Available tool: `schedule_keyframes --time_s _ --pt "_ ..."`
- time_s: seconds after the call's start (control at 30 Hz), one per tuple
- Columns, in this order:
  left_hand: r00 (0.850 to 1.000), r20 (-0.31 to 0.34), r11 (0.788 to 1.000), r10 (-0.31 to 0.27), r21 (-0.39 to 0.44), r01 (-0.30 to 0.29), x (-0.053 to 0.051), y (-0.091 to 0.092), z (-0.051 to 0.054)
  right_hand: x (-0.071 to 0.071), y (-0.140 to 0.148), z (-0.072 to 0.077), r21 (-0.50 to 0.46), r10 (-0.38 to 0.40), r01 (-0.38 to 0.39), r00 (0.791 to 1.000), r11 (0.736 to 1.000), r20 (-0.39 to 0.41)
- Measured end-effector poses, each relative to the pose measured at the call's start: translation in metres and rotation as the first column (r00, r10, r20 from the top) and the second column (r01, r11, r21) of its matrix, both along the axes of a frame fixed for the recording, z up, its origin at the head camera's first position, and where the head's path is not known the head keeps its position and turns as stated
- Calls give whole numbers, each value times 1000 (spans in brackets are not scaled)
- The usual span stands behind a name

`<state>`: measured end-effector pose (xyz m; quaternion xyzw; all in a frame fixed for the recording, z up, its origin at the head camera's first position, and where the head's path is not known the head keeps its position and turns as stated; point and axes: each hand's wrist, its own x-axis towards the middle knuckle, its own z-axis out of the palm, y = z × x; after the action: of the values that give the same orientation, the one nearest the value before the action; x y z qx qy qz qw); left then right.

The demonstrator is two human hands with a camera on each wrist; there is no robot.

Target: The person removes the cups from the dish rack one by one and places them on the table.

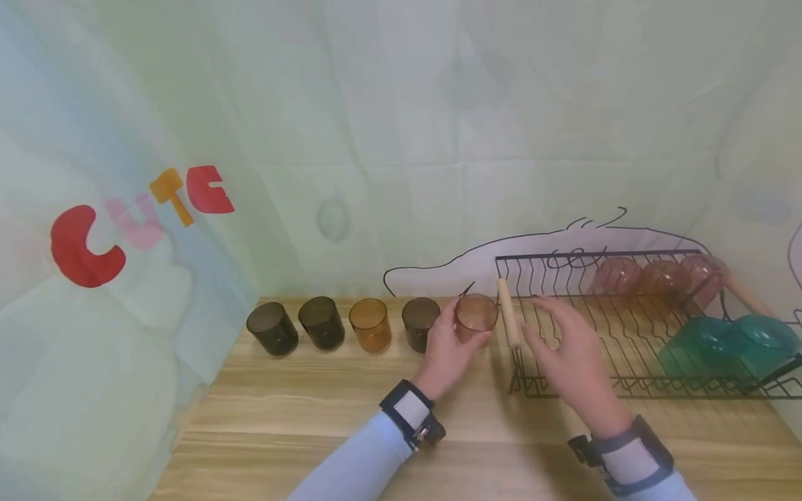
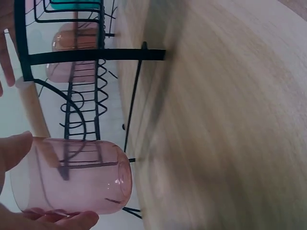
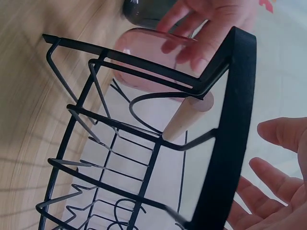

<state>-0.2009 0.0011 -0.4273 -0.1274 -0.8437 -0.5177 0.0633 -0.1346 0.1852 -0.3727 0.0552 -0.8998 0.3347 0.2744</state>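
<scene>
My left hand (image 1: 447, 355) grips a clear pink glass cup (image 1: 477, 314) just left of the dish rack. In the left wrist view the thumb and fingers lie on opposite sides of the pink cup (image 2: 76, 177), its base close to the tabletop; I cannot tell whether it touches. Over the left end of the black wire rack (image 1: 595, 253), near its wooden handle (image 1: 509, 313), is my right hand (image 1: 573, 355). Its fingers are parted and hold nothing, as the right wrist view also shows of the right hand (image 3: 278, 187).
Left of the pink cup runs a row: a dark cup (image 1: 421, 324), an amber cup (image 1: 370, 325) and two more dark cups (image 1: 322, 323). Inside the rack's right part are pink cups (image 1: 617, 275), an amber cup (image 1: 665, 280) and teal cups (image 1: 695, 348). A printed cloth hangs behind.
</scene>
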Motion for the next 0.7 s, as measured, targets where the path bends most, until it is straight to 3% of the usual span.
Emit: schedule_keyframes --time_s 0.3,0.7 --pt "999 12 997 46 -63 -45 -6 6 -14 -1 5 -4 13 -12 12 1000 1000 28" --pt "996 42 994 74 -78 -70 -10 8 -19 1 9 -4 14 -7 6 999 1000 45"
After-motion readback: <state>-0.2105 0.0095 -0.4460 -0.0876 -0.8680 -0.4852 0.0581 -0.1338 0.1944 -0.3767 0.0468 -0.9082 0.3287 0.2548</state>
